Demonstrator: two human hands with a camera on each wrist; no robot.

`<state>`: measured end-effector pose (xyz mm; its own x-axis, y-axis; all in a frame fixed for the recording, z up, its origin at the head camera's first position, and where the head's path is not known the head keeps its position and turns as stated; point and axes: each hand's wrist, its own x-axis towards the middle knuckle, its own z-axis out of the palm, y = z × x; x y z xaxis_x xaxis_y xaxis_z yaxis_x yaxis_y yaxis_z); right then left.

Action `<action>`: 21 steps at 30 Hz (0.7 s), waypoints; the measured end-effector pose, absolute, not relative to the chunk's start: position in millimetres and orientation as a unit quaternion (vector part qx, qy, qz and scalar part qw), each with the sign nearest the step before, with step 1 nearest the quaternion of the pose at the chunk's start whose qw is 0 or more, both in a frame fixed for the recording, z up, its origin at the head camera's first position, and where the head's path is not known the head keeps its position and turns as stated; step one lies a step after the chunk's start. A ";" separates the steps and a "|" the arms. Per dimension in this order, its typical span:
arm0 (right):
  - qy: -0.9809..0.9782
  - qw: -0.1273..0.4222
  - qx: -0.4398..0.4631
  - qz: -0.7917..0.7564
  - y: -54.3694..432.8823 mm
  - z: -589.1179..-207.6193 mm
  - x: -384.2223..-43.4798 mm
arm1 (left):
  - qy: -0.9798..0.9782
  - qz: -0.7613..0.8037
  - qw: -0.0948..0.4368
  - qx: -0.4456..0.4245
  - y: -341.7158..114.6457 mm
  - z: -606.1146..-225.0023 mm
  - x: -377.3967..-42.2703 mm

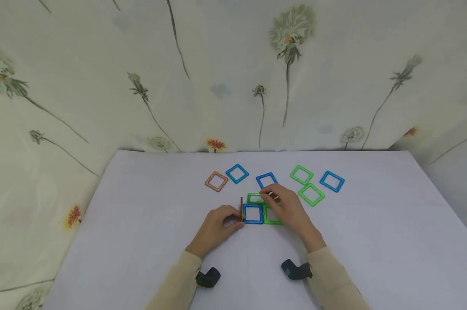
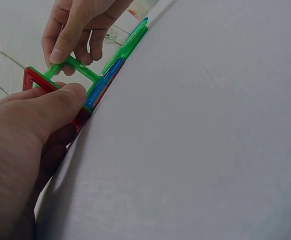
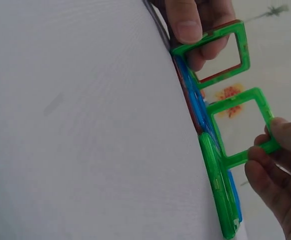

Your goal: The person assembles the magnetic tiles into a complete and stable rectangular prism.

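On the white table a blue square tile frame (image 1: 252, 222) lies flat, joined at its right to a flat green tile frame (image 1: 272, 222), partly covered by my right hand. My left hand (image 1: 214, 226) holds an upright tile frame (image 3: 244, 47) at the blue tile's left edge; it shows green on one face and red on the other. My right hand (image 1: 291, 211) pinches a green tile frame (image 3: 234, 102) between thumb and fingers. That green frame stands raised at the blue tile's back edge. In the left wrist view its near side comes close to the red-and-green frame (image 2: 38, 80).
Farther back lie an orange frame (image 1: 212, 186), a blue frame (image 1: 232, 177) and another blue frame (image 1: 264, 175) partly behind my right hand. To the right are two green frames (image 1: 307, 197) and a blue one (image 1: 329, 185). A flowered cloth (image 1: 225, 107) hangs behind the table.
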<state>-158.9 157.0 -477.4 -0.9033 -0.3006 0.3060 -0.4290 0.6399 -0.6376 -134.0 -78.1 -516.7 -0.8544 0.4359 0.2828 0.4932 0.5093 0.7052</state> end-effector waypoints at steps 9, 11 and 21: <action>-0.899 0.072 0.204 0.380 152.6 -477.6 -159.9 | -0.862 -0.427 0.030 -0.270 -78.4 -518.0 -136.0; -0.899 0.071 0.206 0.380 151.7 -477.3 -160.1 | -0.860 -0.431 0.031 -0.271 -78.4 -519.1 -136.6; -0.896 0.068 0.209 0.387 151.7 -477.7 -160.5 | -0.859 -0.431 0.027 -0.274 -77.8 -517.6 -136.5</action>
<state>-160.5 151.7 -477.7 -0.9032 -0.3216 0.2843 -0.4275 0.6135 -0.6640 -136.5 -77.8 -517.6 -0.8480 0.4483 0.2826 0.4945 0.4775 0.7263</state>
